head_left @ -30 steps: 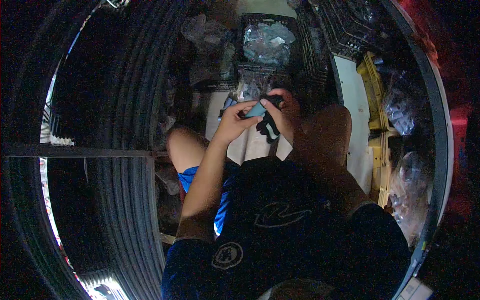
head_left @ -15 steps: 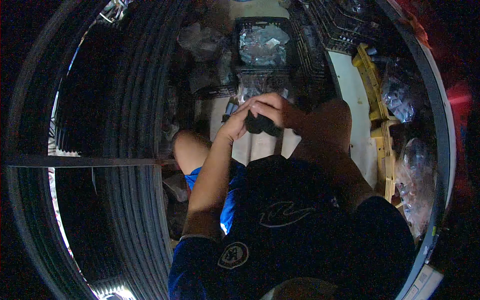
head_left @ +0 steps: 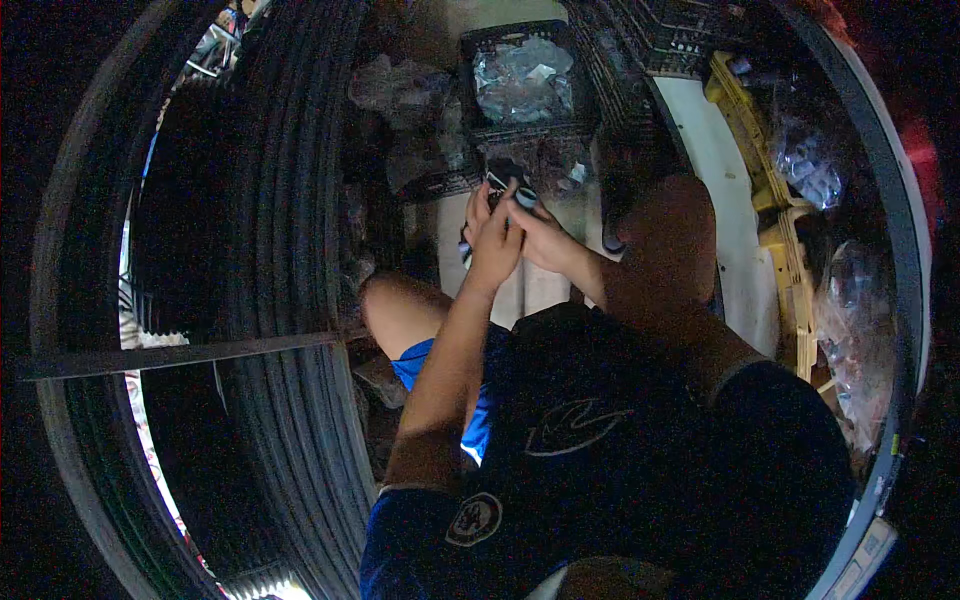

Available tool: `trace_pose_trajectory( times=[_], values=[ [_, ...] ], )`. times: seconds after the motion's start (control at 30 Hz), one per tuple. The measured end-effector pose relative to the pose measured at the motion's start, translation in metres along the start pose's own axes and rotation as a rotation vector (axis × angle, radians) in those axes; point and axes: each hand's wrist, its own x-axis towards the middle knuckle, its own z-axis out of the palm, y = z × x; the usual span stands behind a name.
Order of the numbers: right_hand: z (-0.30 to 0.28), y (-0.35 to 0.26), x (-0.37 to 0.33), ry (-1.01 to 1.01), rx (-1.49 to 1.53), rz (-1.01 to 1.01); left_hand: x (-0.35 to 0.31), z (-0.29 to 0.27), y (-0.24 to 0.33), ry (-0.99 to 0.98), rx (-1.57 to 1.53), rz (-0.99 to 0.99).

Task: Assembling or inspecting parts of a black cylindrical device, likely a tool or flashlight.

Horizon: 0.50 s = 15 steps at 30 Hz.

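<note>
My left hand (head_left: 492, 245) and my right hand (head_left: 545, 238) meet above the pale surface between my knees. Together their fingers close around a small dark object (head_left: 508, 178), which has a light streak and a pale, round, ring-like part beside it. Its exact kind is too dim to make out, and the fingers hide its lower part. Just past the fingertips is a dark crate (head_left: 575, 165) with clear plastic bags in it.
Farther ahead stands a black crate (head_left: 467, 90) filled with clear plastic bags (head_left: 525, 80). Yellow crates (head_left: 740, 120) line the right side beside more bagged items (head_left: 805, 165). Dark ribbed panels (head_left: 285, 200) rise close on my left, crossed by a bar (head_left: 190, 358).
Both hands have moved slightly forward and turned, fingers now pointing away from me. The dark item hung below the fingers before; now a dark object with a pale round part shows at the fingertips.
</note>
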Motion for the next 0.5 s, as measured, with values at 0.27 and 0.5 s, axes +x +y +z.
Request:
trace_pose_trajectory(
  times=[0.27, 0.5],
  values=[
    [-0.001, -0.01, 0.013, 0.231, -0.622, -0.182, 0.003, -0.004, 0.011, 0.119, -0.215, 0.039],
    [-0.038, -0.014, 0.022, 0.053, 0.054, 0.128, 0.017, -0.011, -0.014, 0.167, -1.091, -0.598]
  ],
)
